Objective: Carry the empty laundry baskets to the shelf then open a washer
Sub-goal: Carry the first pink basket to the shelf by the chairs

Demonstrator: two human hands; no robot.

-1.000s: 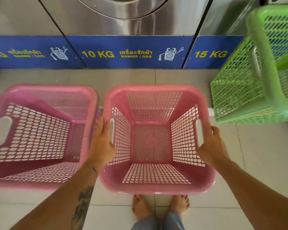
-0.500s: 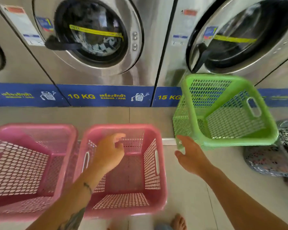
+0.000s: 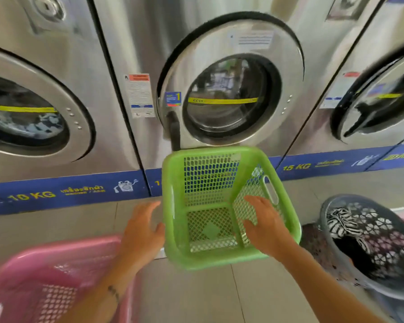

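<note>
On the tiled floor [image 3: 196, 297], before the middle washer [image 3: 229, 96]:

- Green basket [image 3: 210, 259]. Empty, its mouth tipped toward the viewer. Whether its base sits flat cannot be told.
- Left hand [image 3: 141, 231]. Fingers straight and spread, just outside the green basket's left wall, thumb near the rim. Contact is uncertain.
- Right hand [image 3: 265, 227]. Fingers apart, reaching over the right side into the basket just below the handle slot [image 3: 269, 190]. It grips nothing yet.
- Pink basket [image 3: 56, 264]. Lower left, empty and blurred, under the left forearm.
- Grey basket [image 3: 350, 198]. Right, near the green one, holding patterned clothes.
- Door handle [image 3: 174, 130]. Black, on the shut washer door, just above the green basket's far rim.
- Shelf. Not in view.

Step in hand, as judged: taking up the green basket for the carry.

- Take hold on opposite walls, curling the right fingers through the slot.
- Lift level and straight up.
- Draw it back from the door handle before turning.
- Keep it off the grey basket.

Changes from the earlier frames:

- Half a second before, the left hand hung over the pink basket and the right was short of the green basket's near corner. Both now flank the green one.
- A second before, both hands gripped the pink basket at its slots.
- The view has swung up and right. A second pink basket has left the frame and the grey basket shows more fully.
</note>
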